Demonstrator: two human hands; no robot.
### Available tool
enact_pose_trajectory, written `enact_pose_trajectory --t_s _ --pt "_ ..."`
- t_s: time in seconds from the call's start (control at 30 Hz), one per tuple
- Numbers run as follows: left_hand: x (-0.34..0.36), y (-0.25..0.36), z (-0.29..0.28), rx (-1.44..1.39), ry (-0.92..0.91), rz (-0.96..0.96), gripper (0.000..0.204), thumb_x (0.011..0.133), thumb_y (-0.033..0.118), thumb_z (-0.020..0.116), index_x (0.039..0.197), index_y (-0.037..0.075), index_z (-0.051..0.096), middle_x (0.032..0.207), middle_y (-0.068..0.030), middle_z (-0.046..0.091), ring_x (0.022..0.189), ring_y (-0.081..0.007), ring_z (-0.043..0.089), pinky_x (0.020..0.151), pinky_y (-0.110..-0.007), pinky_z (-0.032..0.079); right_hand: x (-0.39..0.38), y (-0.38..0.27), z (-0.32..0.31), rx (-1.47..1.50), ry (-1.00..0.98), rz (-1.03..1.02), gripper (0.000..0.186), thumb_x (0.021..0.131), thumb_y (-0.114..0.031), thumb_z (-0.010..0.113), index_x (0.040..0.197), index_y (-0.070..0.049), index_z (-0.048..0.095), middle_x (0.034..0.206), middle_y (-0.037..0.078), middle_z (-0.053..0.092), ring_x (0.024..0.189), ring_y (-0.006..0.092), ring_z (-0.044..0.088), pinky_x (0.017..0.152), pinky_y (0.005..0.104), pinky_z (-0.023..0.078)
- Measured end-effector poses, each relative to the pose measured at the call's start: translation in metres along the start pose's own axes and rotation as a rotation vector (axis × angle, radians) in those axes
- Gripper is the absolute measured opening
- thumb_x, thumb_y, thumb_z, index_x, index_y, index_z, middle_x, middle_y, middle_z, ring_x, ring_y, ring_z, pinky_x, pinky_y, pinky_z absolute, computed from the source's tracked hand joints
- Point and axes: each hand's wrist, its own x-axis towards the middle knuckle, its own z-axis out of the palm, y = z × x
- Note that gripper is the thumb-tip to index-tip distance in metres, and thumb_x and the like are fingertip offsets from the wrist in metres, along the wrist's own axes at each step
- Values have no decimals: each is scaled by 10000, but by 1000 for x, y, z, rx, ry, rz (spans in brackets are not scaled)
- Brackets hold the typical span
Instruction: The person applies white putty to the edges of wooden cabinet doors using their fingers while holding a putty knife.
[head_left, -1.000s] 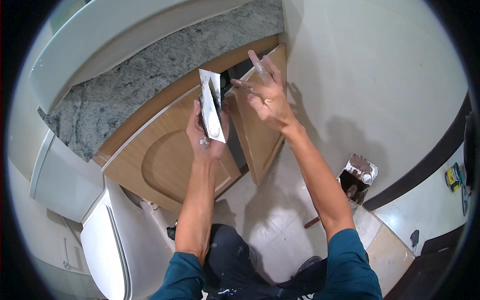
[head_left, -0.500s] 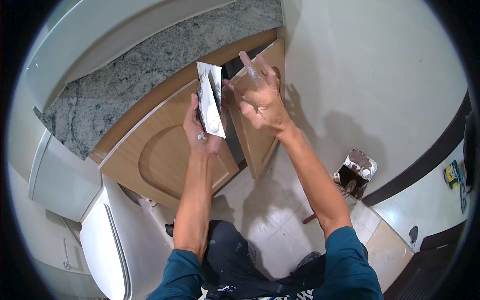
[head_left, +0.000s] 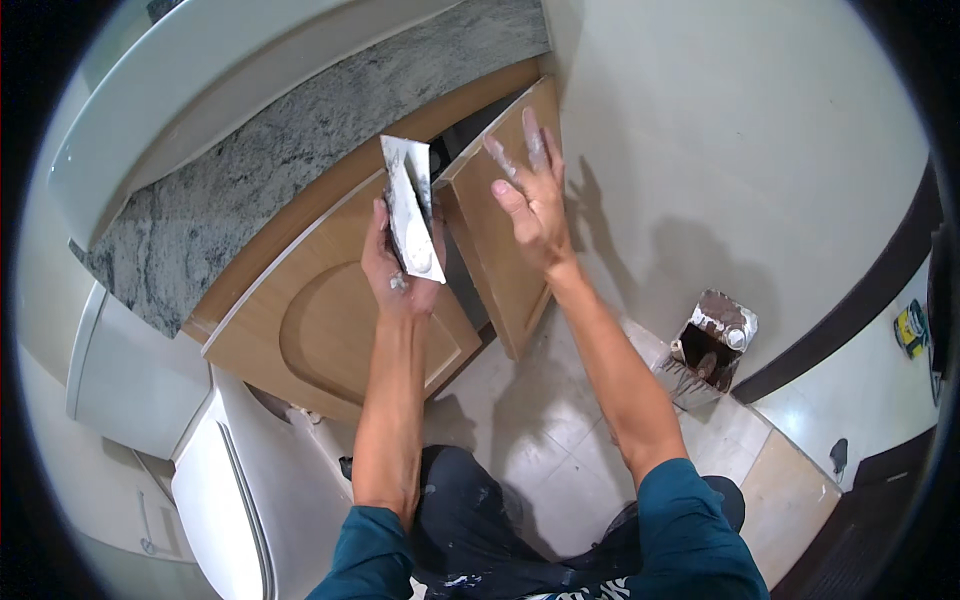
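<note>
Fingers [head_left: 375, 240] around plate [head_left: 409, 205], white lettering [head_left: 602, 591] below

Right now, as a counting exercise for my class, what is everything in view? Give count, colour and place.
Paste-smeared plate: at least one, white, in the left hand
Cabinet doors: two, light wood, under the countertop
Countertop: one, mottled grey, upper left
Curved fixture: one, white, above the countertop
Toilet: one, white, lower left
Open tin: one, brown and white, on the floor, right
Tub: one, yellow and dark, far right
Wall: one, off-white, upper right
Floor tiles: several, pale, below
Trousers: one pair, dark, lower middle
Sleeves: two, teal, bottom
Left hand: one, paste-marked, centre
Right hand: one, paste-marked, before the right door
</note>
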Motion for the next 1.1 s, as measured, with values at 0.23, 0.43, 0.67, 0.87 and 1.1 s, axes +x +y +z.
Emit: enact_pose_trajectory --t_s 0.23,0.43,0.67,0.87,1.1 --pt "-3 -5 12 -18 -29 32 304 987 264 458 1097 35 626 1029 -118 696 434 -114 376 1065 -350 301 -9 11 12 265 70 190 468 891 -361 493 1290 -144 608 1575 154 183 1418 397 177 1158 479 101" --pt "-3 -4 7 7 -45 25 305 993 269 447 1098 35 612 1023 -114 694 426 -113 374 1050 -355 315 -12 12 27 245 59 144 439 894 -290 509 1290 -127 605 1560 166 226 1407 402 189 1153 483 119" --pt "-1 0 -1 -42 -166 0 328 999 273 430 1121 15 592 1056 -115 675 522 -130 438 913 -345 415 -28 -18 45 294 65 140 481 888 -291 521 1293 -38 581 1547 201 237 1409 427 171 1156 484 103" --pt "5 5 -12 -68 -263 -12 339 991 285 453 1157 24 592 1046 -112 664 845 -195 631 725 -303 531 -31 -24 29 291 -1 -26 485 887 -329 511 1277 -55 601 1548 210 221 1438 382 155 1163 473 85" --pt "0 3 0 16 -38 31 282 991 250 450 1124 60 610 1066 -92 684 518 -118 453 1112 -395 260 33 50 -21 68 -82 67 417 831 -287 511 1197 -182 679 1543 196 249 1433 398 142 1170 441 98"
